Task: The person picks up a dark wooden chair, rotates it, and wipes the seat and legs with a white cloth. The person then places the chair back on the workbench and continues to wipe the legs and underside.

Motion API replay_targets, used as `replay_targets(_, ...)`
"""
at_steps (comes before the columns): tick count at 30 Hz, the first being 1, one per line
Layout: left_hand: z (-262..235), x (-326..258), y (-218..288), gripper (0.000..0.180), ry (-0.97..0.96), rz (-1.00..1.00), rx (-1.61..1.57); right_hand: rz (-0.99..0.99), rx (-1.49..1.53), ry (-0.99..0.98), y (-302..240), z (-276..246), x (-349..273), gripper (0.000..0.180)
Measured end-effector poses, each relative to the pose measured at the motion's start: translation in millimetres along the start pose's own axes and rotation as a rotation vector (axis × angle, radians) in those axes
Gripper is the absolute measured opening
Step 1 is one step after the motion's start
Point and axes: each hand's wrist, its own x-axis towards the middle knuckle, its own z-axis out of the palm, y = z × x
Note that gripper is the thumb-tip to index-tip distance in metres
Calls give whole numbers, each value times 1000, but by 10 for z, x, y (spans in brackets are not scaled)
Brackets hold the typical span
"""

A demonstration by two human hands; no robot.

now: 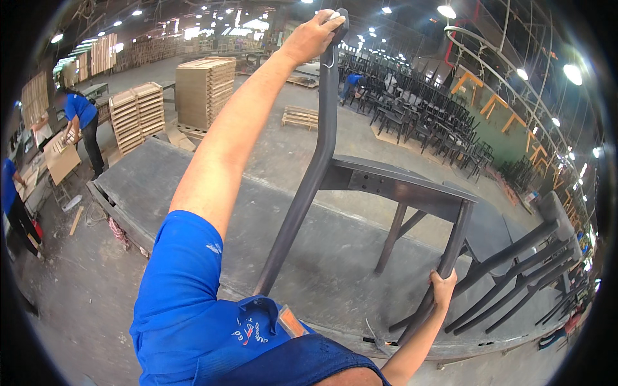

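A dark grey chair frame (pixel 402 186) stands upright on the grey worktable in front of me. My left hand (pixel 309 40) is raised to the top of the chair's back, its fingers closed over a small whitish piece (pixel 335 17) pressed against the top rail. What kind of piece it is I cannot make out. Lower down at the right, my right hand (pixel 443 287) is wrapped round a front leg (pixel 456 241) of the chair. The long back post (pixel 309 193) runs down between my arms to the tabletop.
On the worktable (pixel 154 168), more dark chairs (pixel 515 270) crowd the right end. Stacked wooden panels (pixel 207 93) stand beyond it, near a low pallet (pixel 300 118). Many assembled chairs (pixel 418 106) fill the far right. A person in blue (pixel 80 119) works at the left.
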Motion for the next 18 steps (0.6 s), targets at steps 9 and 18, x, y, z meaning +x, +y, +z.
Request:
replay_targets(9, 21, 23, 109, 52, 92, 42, 64, -9, -37, 14, -24, -13, -54, 19)
replay_targets(18, -72, 29, 43, 54, -82, 25, -68, 10, -85, 6, -92, -17, -48, 19)
